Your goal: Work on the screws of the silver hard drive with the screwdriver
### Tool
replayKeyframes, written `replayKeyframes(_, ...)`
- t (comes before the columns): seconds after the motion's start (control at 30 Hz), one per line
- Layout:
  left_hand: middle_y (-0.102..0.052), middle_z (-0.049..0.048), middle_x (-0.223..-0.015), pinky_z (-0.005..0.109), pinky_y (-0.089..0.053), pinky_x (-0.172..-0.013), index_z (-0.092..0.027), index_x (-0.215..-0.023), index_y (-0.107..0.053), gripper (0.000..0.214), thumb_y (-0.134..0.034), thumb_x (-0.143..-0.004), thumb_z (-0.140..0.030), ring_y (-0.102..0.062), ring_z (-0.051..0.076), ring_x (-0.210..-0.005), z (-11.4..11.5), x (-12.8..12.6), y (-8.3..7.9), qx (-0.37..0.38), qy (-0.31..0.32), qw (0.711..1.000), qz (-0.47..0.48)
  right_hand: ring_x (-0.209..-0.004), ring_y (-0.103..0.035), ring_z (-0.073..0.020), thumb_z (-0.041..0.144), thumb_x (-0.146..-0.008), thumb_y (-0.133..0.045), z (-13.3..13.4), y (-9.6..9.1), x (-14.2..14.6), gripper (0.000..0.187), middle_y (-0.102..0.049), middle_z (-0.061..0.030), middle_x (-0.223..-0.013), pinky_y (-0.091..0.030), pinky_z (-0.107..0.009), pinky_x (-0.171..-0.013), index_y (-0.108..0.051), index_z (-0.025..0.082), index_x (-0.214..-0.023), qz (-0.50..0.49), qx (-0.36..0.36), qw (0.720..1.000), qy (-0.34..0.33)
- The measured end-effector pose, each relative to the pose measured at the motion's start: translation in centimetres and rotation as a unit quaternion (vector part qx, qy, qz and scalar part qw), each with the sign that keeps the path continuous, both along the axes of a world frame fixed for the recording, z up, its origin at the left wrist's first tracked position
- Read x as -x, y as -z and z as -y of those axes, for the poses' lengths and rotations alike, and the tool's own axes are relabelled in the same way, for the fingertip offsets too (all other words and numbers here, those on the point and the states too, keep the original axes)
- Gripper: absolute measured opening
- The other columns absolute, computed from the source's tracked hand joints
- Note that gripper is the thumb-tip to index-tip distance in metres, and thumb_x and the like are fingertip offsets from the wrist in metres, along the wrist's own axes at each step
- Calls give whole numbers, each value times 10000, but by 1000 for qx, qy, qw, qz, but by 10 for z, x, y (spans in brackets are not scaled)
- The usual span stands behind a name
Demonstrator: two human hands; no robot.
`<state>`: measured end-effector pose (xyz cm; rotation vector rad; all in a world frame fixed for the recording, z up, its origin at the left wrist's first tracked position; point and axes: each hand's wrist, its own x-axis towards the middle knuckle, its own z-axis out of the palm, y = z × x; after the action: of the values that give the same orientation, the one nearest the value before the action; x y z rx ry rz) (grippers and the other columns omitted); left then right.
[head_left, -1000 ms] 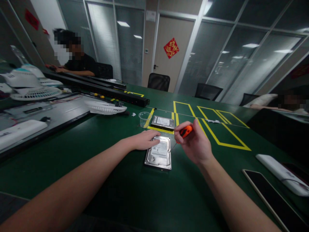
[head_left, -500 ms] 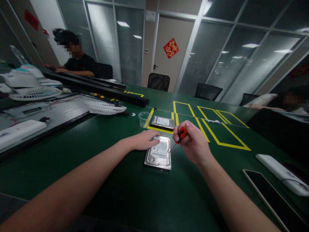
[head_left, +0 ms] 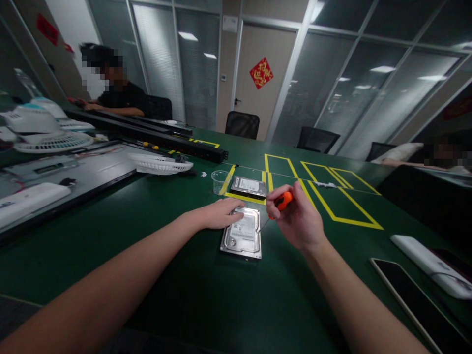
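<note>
A silver hard drive (head_left: 243, 235) lies flat on the green table (head_left: 206, 295) in front of me. My left hand (head_left: 221, 213) rests on its far left corner, fingers flat and stretched out. My right hand (head_left: 297, 219) hovers just right of the drive's far edge, fingers pinched round an orange-handled screwdriver (head_left: 283, 200); its tip is hidden. A second hard drive (head_left: 248, 186) sits farther back inside a yellow-taped box, beside a clear plastic cup (head_left: 220, 181).
Yellow tape outlines (head_left: 332, 206) mark the table to the right. A white fan grille (head_left: 160, 163), black power strip (head_left: 177, 141) and fan parts lie at left. A phone (head_left: 416, 305) and a white device (head_left: 431, 265) sit at right. Other people sit at far left and far right.
My right hand has rolled the screwdriver handle between its fingers, dipping slightly and returning. My left hand and the drive have stayed put.
</note>
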<state>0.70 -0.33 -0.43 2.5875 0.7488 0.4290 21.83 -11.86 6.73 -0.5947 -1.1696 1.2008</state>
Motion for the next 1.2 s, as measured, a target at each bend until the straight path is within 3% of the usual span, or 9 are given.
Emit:
replayKeyframes(0.1, -608, 119, -1423, 414, -424, -1091, -208, -1398, -557, 470, -446, -1052, -506, -566, 287, -1297, 0, -1, 0, -7, 2, 1000, -1, -558, -473, -126, 488, -1053, -460, 1, 0, 0, 504, -598, -41, -675, -339, -290, -564, -762, 169, -807, -5, -4, 1000, -2)
replayKeyframes(0.47, -610, 117, -1424, 415, -422, -1090, -210, -1392, -561, 462, -446, -1051, -500, -568, 292, -1296, 0, -1, 0, -11, 5, 1000, -1, -642, -526, -144, 382, -1000, -582, 3, -1, 3, 277, -631, -32, -790, -369, -290, -607, -647, 195, -807, 23, -22, 999, -1)
replayKeyframes(0.73, -617, 116, -1404, 410, -436, -1069, -218, -1381, -559, 450, -448, -1056, -507, -580, 282, -1267, 0, 0, 0, -3, 8, 1000, 9, -563, -472, -117, 365, -990, -601, 5, -1, 2, 227, -652, -27, -815, -323, -295, -568, -658, 208, -836, 31, -14, 999, -10)
replayKeyframes(1.0, -606, 118, -1422, 418, -427, -1079, -217, -1393, -551, 460, -440, -1055, -509, -566, 287, -1287, 0, 0, -1, -3, 9, 1000, 2, -532, -427, -129, 575, -1019, -464, 1, -3, 1, 524, -623, -42, -719, -329, -316, -553, -734, 211, -757, 20, 5, 1000, 7)
replayKeyframes(1.2, -609, 122, -1408, 409, -425, -1084, -211, -1387, -553, 460, -440, -1056, -510, -566, 286, -1287, -1, 0, 2, -12, 8, 1000, 1, -554, -441, -133, 478, -1020, -516, 3, -4, 3, 432, -580, -23, -670, -328, -304, -576, -671, 200, -727, 18, 9, 1000, -20)
